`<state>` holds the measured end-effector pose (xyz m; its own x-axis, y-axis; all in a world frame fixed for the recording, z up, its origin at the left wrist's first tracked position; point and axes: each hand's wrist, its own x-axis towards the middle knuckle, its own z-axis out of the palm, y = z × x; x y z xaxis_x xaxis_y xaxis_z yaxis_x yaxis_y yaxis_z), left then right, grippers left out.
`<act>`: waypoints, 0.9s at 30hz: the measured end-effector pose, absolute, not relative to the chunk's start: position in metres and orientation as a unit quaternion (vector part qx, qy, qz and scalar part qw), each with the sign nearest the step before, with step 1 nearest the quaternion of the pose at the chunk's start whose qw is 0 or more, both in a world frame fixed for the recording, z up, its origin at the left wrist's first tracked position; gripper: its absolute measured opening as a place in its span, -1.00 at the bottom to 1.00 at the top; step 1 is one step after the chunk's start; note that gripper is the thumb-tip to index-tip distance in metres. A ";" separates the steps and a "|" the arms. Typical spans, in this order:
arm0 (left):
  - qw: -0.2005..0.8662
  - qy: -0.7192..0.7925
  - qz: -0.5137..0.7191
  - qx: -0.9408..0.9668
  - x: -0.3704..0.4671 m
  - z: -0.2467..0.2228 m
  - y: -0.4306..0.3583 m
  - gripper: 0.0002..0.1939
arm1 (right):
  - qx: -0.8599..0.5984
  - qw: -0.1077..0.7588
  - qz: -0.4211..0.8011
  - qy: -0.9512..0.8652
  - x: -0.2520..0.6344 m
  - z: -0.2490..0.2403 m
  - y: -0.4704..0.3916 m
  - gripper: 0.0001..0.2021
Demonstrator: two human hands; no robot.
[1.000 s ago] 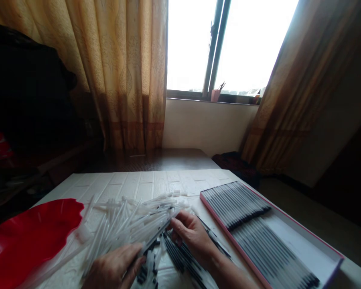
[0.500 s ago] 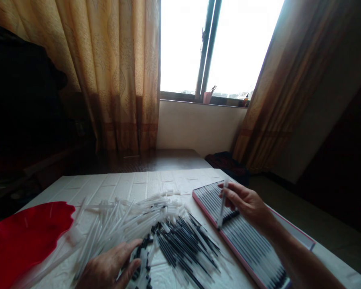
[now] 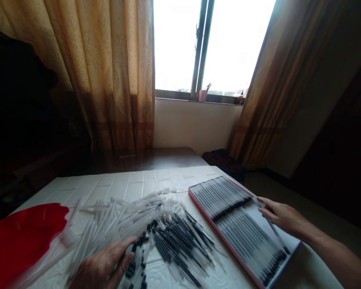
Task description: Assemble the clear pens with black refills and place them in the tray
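Note:
My right hand (image 3: pixel 281 216) pinches a slim clear-and-black pen (image 3: pixel 276 235) over the right part of a flat pink-edged box (image 3: pixel 209 208). Two rows of similar pens lie side by side in the box, and the pen in my hand slants beside the nearer row. At the lower left my left hand (image 3: pixel 105 263) rests on the table, thumb and forefinger apart, beside small black caps (image 3: pixel 138 249). Whether it touches any of them is unclear. Thin black refills (image 3: pixel 180 241) are heaped between my left hand and the box. Behind lie many clear plastic tubes (image 3: pixel 108 216).
A red wavy-edged dish (image 3: pixel 27 237) sits at the left on the white brick-patterned table (image 3: pixel 132 180). Beyond it stands a dark table (image 3: pixel 174 156) below a window, with curtains on both sides. A pink cup (image 3: pixel 202 95) is on the sill.
My right hand has moved right and nearer with a pen, from the box's left edge to its right side. My left hand stays by the black caps. The view has shifted slightly.

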<state>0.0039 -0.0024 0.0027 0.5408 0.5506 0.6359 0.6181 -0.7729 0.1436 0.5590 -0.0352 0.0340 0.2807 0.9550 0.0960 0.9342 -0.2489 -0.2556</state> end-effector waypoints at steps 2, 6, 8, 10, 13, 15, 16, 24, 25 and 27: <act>0.043 -0.336 -0.342 -0.876 0.004 0.002 -0.002 -0.67 | -0.791 0.112 0.039 -0.600 0.559 0.030 -0.032 -0.50; 0.036 -0.345 -0.338 -0.875 0.004 0.001 -0.001 -0.68 | -0.792 0.084 0.036 -0.604 0.556 0.025 -0.026 -0.56; 0.038 -0.346 -0.345 -0.872 0.004 0.001 -0.001 -0.67 | -0.788 0.075 0.040 -0.610 0.552 0.024 -0.025 -0.58; 0.041 -0.346 -0.350 -0.870 0.004 0.002 -0.002 -0.66 | -0.781 0.068 0.047 -0.618 0.546 0.023 -0.025 -0.59; 0.050 -0.340 -0.353 -0.870 0.004 0.002 -0.002 -0.66 | -0.774 0.063 0.054 -0.627 0.538 0.020 -0.026 -0.61; 0.059 -0.339 -0.356 -0.869 0.005 0.002 -0.002 -0.65 | -0.774 0.060 0.055 -0.628 0.535 0.019 -0.027 -0.64; 0.062 -0.341 -0.358 -0.867 0.005 0.002 -0.002 -0.65 | -0.775 0.057 0.053 -0.627 0.534 0.018 -0.028 -0.65; 0.052 -0.349 -0.348 -0.869 0.005 0.004 -0.002 -0.65 | -0.782 0.035 0.034 -0.621 0.535 0.015 -0.033 -0.66; 0.051 -0.352 -0.348 -0.868 0.005 0.004 -0.003 -0.65 | -0.782 0.036 0.032 -0.622 0.535 0.014 -0.033 -0.65; 0.053 -0.353 -0.350 -0.866 0.005 0.004 -0.003 -0.63 | -0.781 0.040 0.027 -0.622 0.535 0.012 -0.035 -0.64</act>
<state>0.0046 -0.0030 0.0038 0.5050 0.5743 0.6444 0.6491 -0.7447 0.1550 0.5353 -0.0347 0.0119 0.2246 0.9744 0.0066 0.9701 -0.2229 -0.0962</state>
